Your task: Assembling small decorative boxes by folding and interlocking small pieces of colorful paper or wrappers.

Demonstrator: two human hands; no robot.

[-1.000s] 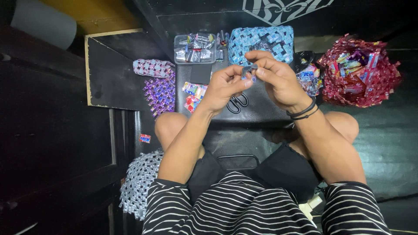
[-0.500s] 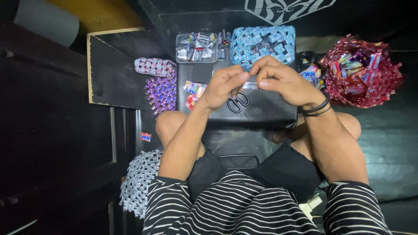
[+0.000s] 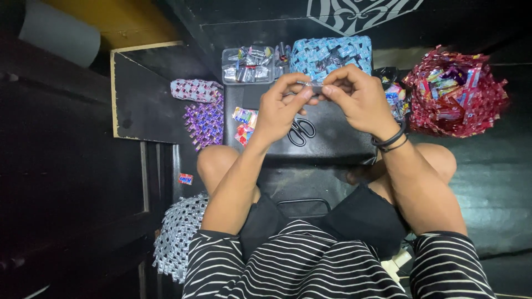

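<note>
striped shirt [image 3: 310, 260], black shorts [image 3: 354, 216], bare knees to either side. silver woven mat [image 3: 177, 235] beside the left thigh; small red wrapper [image 3: 185, 179] on the floor just beyond it. black tabletop [image 3: 332, 138] over the lap, carrying scissors [image 3: 301, 132] under the hands and a loose heap of coloured wrappers [image 3: 244, 123] to their left. left hand [image 3: 280, 108] and right hand [image 3: 360, 99] meet above the tabletop, fingers [image 3: 303, 94] of both pressed together, pinching a small folded wrapper strip [image 3: 311, 86] between them; black bands on the right wrist. purple woven piece [image 3: 204, 123] and pink-white woven piece [image 3: 194, 90] left of the tabletop. red woven basket [image 3: 487, 105] with wrappers to the right. farthest: clear tray [image 3: 246, 65] of silvery folded wrappers, blue woven basket [image 3: 332, 52] beside it.
</note>
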